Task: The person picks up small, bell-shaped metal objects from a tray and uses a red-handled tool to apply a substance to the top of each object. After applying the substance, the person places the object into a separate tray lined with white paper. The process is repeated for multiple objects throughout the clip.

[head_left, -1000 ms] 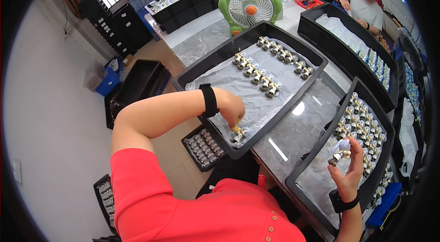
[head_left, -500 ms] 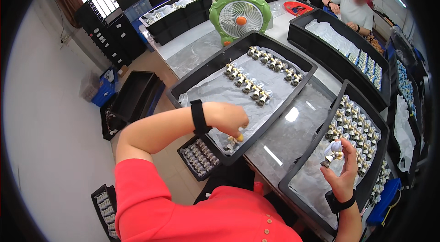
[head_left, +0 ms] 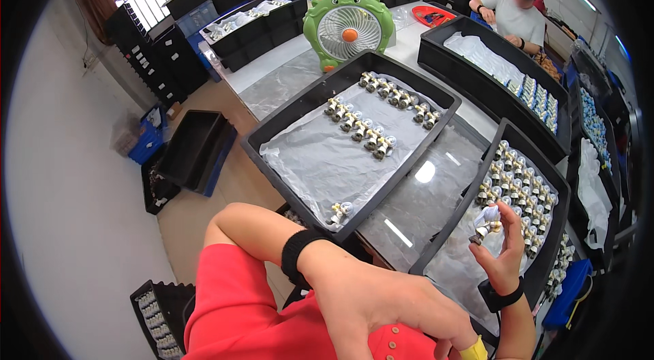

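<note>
My right hand [head_left: 503, 259] is raised over the black tray on the right [head_left: 470, 186] and pinches a small white and gold figurine [head_left: 485, 219] between thumb and fingers. That tray holds several rows of the same figurines [head_left: 519, 179]. My left hand [head_left: 381, 305] is close to my chest at the lower edge, its back to the camera and its fingers curled; a yellow bit [head_left: 474, 349] shows at a fingertip. One single figurine [head_left: 339, 210] lies at the near edge of the middle black tray [head_left: 272, 132], on its plastic sheet. More figurines [head_left: 371, 121] stand in two rows at the far end.
A green fan [head_left: 349, 27] stands behind the middle tray. Another person [head_left: 512, 14] works at a far black tray [head_left: 477, 77]. Stacked black crates [head_left: 194, 149] and small part trays [head_left: 158, 309] sit on the floor to the left.
My left hand has pulled back from the middle tray's near edge to my chest, leaving one figurine lying there. My right hand has kept its figurine and risen slightly.
</note>
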